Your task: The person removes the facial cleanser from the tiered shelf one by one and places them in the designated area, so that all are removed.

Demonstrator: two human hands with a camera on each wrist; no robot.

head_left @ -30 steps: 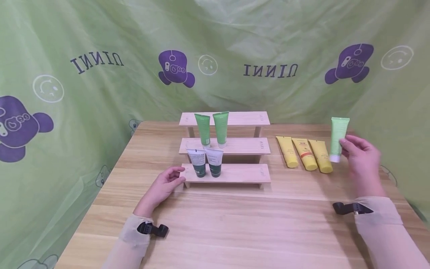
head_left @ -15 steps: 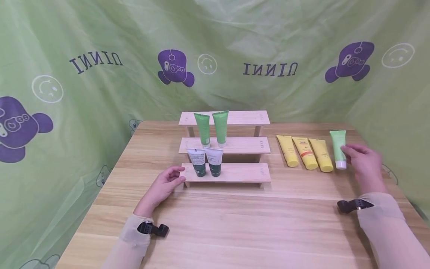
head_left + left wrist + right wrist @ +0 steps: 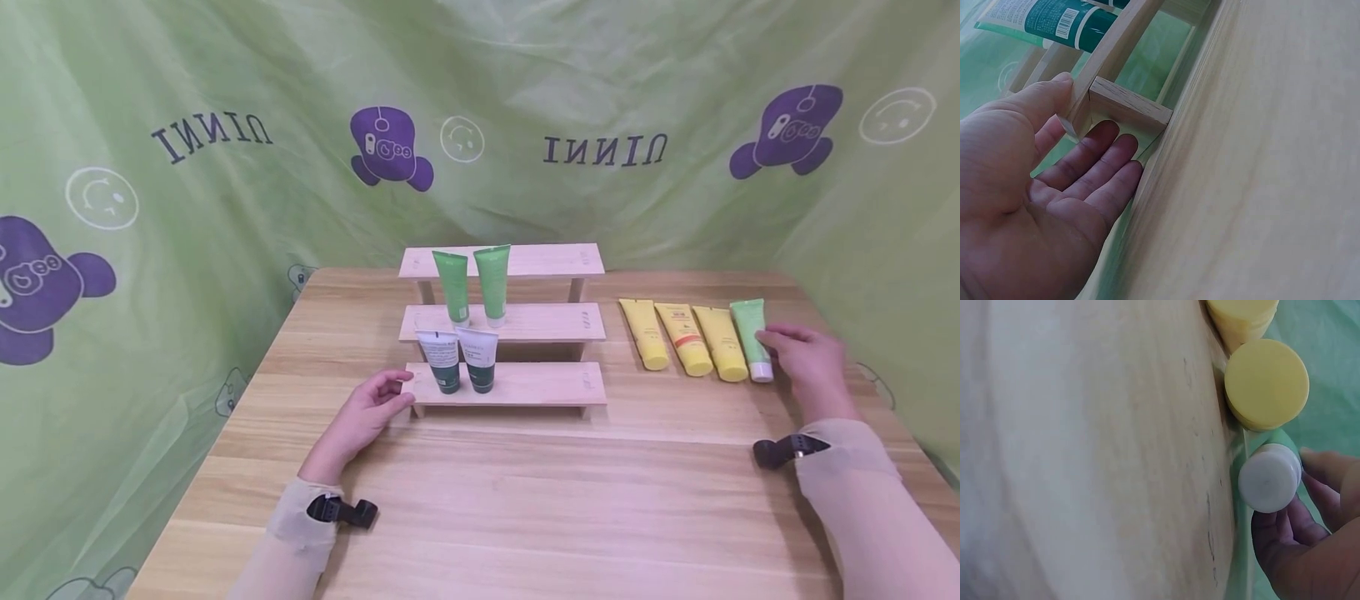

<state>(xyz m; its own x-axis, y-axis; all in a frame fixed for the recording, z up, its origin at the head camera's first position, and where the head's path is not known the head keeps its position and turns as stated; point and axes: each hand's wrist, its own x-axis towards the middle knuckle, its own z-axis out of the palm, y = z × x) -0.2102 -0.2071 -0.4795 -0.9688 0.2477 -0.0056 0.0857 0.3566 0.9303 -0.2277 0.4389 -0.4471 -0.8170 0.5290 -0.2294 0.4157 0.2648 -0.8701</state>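
pale green, the tube (image 3: 747, 329) lies at the three o'clock end of a row on the table (image 3: 525, 508), its white cap (image 3: 761, 372) toward six. the right hand (image 3: 813, 367), at its four o'clock, pinches it between thumb and fingers; whether the table bears its weight i cannot tell. close beside it at nine lie three yellow tubes (image 3: 683, 337), untouched. farther toward nine stands the wooden rack (image 3: 543, 383); the left hand (image 3: 367, 414), at its eight o'clock, grips the bottom step's end. on the middle step two green tubes (image 3: 492, 287) stand on their caps, and below, toward seven, two white tubes (image 3: 480, 360) likewise. the work looks about halfway: four tubes stand on the rack, four are in the row, and letting go of the pale one seems left.
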